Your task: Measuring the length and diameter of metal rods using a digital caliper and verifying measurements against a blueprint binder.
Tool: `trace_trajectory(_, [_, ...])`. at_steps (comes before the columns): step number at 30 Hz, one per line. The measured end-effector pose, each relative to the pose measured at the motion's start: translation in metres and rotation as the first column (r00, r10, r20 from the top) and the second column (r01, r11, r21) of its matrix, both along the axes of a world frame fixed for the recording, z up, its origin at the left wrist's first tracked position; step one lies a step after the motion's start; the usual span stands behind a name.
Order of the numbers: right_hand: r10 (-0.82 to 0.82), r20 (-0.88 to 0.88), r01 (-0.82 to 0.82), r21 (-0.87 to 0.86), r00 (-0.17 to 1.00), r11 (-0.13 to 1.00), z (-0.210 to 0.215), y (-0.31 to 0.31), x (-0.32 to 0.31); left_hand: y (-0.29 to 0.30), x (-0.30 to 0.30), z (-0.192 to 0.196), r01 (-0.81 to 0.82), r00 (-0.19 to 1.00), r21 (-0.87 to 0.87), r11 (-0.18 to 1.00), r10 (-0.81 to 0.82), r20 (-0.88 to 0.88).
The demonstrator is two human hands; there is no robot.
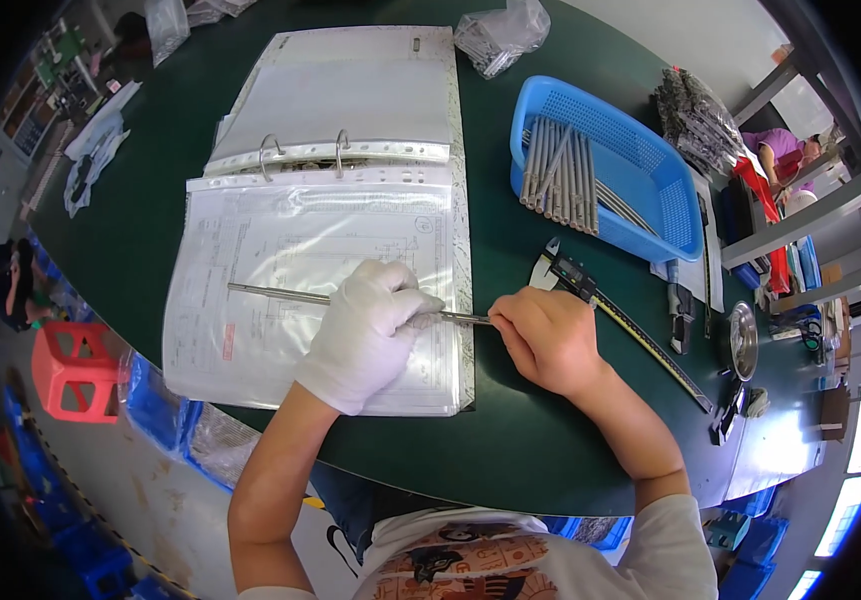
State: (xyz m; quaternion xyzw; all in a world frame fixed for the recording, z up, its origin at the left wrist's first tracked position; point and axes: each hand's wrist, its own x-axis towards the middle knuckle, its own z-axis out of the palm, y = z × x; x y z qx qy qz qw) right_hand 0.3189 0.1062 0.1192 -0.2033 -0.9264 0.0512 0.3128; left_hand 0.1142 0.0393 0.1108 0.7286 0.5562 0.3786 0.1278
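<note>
A thin metal rod [280, 293] lies level across the open ring binder [250, 225] and reaches past its right edge. My left hand [370, 325], in a white glove, is closed around the rod's middle. At the rod's right end, the bare fingers of my right hand [547, 335] pinch it over the green table. What exactly sits between those fingertips is hidden. Just beyond my right hand lies a digital caliper [618, 312], slanting away toward the right. Drawings in clear sleeves show beneath my left hand.
A blue plastic basket [640, 165] holds several metal rods [560, 180] at the back right. Bagged parts [502, 38] stand behind the binder. A micrometer [680, 315] and a round metal dish [742, 340] lie farther right. A red stool [75, 370] stands on the floor at left; people sit farther off.
</note>
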Motion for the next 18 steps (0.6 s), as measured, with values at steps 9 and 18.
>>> trace_trajectory(9, [0.052, -0.038, -0.054, -0.071, 0.998, 0.996, 0.000, 0.001, -0.010, 0.001, -0.005, -0.001, 0.000, 1.000, -0.003, 1.000, 0.000, -0.018])
trace_trajectory(18, [-0.055, -0.105, 0.041, -0.128, 0.993, 0.991, -0.009, -0.008, -0.004, 0.001, 0.002, -0.005, 0.009, 0.999, 0.015, 1.000, -0.010, 0.045])
